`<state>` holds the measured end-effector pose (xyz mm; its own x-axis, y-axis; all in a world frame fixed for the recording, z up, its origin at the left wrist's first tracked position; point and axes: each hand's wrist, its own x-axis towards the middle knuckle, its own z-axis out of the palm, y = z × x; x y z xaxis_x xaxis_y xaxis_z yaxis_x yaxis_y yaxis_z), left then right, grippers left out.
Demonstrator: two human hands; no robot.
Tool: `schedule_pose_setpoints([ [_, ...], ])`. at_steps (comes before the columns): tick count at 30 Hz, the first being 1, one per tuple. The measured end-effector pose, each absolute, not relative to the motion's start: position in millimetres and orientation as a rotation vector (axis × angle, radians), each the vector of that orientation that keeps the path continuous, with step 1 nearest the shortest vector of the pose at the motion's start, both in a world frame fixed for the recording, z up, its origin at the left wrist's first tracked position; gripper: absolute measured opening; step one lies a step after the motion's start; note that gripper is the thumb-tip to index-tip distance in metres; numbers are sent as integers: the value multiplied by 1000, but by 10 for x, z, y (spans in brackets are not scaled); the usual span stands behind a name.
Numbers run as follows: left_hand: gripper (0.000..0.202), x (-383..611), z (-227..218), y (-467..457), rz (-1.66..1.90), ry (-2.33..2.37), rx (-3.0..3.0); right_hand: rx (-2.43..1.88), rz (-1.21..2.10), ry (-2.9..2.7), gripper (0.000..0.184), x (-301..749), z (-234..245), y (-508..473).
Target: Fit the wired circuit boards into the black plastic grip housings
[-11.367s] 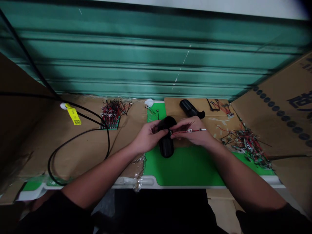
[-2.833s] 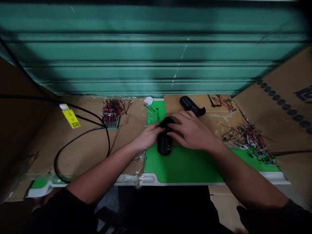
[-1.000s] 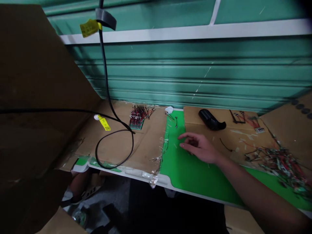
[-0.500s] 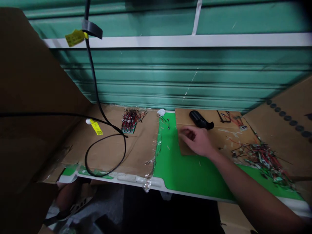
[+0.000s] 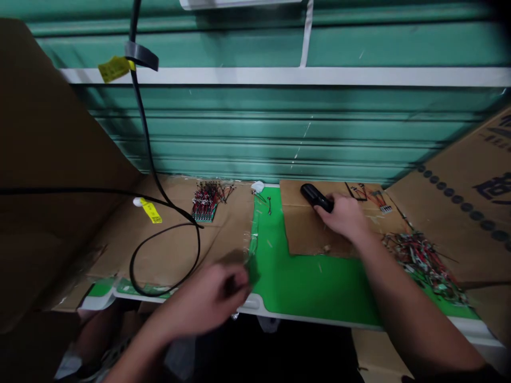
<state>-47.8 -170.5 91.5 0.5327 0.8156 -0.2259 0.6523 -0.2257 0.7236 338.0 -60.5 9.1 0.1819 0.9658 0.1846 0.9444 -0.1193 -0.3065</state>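
My right hand (image 5: 346, 218) reaches to the back of the bench, and its fingers curl over the right end of a black plastic housing (image 5: 314, 195) lying on a cardboard sheet (image 5: 305, 236). My left hand (image 5: 213, 298) hovers low over the bench's front edge, by the left border of the green mat (image 5: 315, 284). Motion smears it, so its fingers cannot be made out.
A green board bristling with red and black wires (image 5: 204, 202) sits back left, beside a looped black cable (image 5: 167, 234) with a yellow tag (image 5: 150, 211). A heap of loose wired parts (image 5: 419, 255) lies at the right. Cardboard walls stand on both sides, with a teal shutter behind.
The black housing held earlier is gone from the mat. My right hand has moved back onto the second housing. My left hand has come back into view from below left.
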Motion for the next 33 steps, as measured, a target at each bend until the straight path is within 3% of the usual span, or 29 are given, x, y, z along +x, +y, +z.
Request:
schedule_pose_setpoints([
  [6, 32, 460, 540, -451, 148, 1755, 2202, -1630, 302, -2040, 51, 3396, 96, -628],
  [10, 32, 558, 358, -186, 136, 1766, 2218, -1396, 415, -2155, 58, 3392, 141, -675],
  [16, 9, 416, 78, -138, 686, 1503, 2119, -1191, 617, -2199, 70, 3222, 176, -762],
  [20, 19, 413, 42, -109, 1042, 1246, 1733, -1136, 658, -2215, 69, 3070, 208, -850],
  [25, 38, 533, 159, -205, 1124, 990, 1351, -1256, 446, -2118, 50, 2935, 339, -935],
  [29, 41, 598, 246, -331, 1067, 873, 1321, -1299, 192, -1995, 35, 2858, 358, -933],
  [33, 39, 612, 265, -399, 1023, 833, 1338, -1199, 226, -2022, 15, 2809, 318, -927],
])
